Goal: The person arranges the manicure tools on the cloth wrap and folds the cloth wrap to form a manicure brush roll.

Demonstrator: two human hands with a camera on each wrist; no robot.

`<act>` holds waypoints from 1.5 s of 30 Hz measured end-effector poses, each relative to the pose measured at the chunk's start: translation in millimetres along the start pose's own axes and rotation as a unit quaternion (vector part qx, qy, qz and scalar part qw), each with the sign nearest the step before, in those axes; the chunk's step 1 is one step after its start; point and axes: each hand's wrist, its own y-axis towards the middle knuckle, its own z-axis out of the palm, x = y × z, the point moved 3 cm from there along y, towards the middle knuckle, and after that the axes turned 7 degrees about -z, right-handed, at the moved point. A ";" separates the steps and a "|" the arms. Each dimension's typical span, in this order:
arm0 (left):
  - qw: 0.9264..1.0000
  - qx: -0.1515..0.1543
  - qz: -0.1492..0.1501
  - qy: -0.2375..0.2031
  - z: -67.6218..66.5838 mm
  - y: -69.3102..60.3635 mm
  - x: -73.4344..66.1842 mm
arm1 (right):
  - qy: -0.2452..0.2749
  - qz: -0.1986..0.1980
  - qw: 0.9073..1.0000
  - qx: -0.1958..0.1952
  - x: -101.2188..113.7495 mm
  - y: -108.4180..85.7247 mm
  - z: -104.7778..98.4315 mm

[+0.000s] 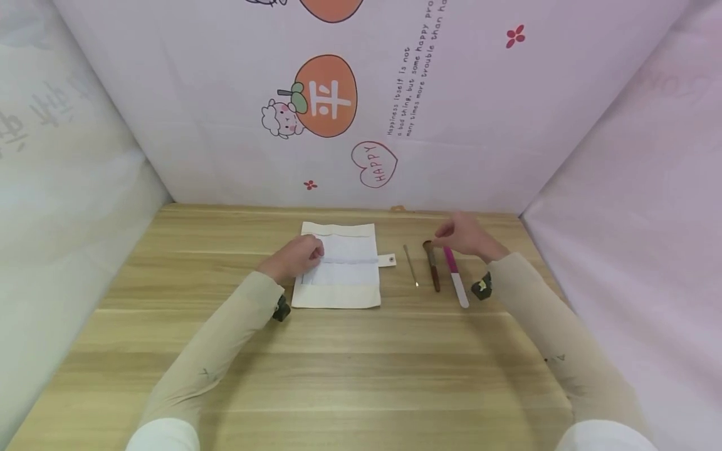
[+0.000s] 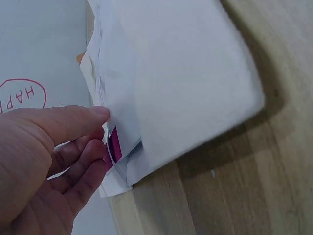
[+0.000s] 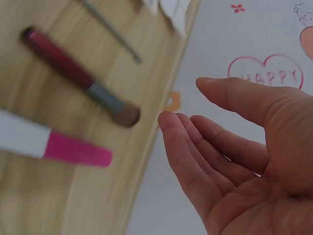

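Observation:
A white fabric pouch point(image 1: 338, 297) lies unfolded on the table, a snap tab point(image 1: 387, 260) sticking out on its right. My left hand point(image 1: 296, 255) pinches a thin inner edge at the pouch's left side; in the left wrist view a magenta patch point(image 2: 115, 142) shows behind that edge. To the right of the pouch lie a thin metal stick point(image 1: 411, 266), a makeup brush point(image 1: 433, 269) with a red-brown handle, and a pink-and-white nail file point(image 1: 458, 285). Over the brush head and file top hovers my right hand point(image 3: 234, 142), thumb and fingers apart, holding nothing.
The wooden table point(image 1: 350, 376) meets a white printed backdrop point(image 1: 451, 156) at its back edge. White cloth walls point(image 1: 637, 207) stand on both sides. A small orange mark point(image 1: 398, 208) shows at the back edge.

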 end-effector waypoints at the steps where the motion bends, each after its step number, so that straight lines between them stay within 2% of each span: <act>1: 1.000 0.001 0.000 0.002 0.2 -0.1 -0.7 | -0.003 0.002 1.000 -0.002 -6.1 -2.5 0.1; 10: 1.000 0.008 -0.014 0.012 0.5 -1.2 -1.9 | -0.003 0.034 0.999 -0.003 -46.0 -12.1 5.7; 17: 1.000 0.004 -0.005 0.020 2.2 -1.7 0.2 | -0.034 0.056 0.998 0.013 -64.0 -13.4 8.3; 25: 0.999 0.020 -0.024 0.022 0.3 -4.8 -0.1 | -0.018 0.074 0.997 0.034 -79.5 -9.9 15.1; 32: 0.998 0.027 -0.033 0.036 -4.2 -6.7 -1.5 | -0.044 0.094 0.994 0.039 -83.0 -1.6 19.3; 39: 0.999 0.029 -0.027 0.038 -5.3 -7.6 -3.0 | -0.035 0.159 0.986 0.041 -79.5 4.1 25.0; 45: 0.999 0.024 -0.029 0.034 -3.9 -5.9 -1.4 | -0.052 0.178 0.981 0.051 -69.4 4.8 21.2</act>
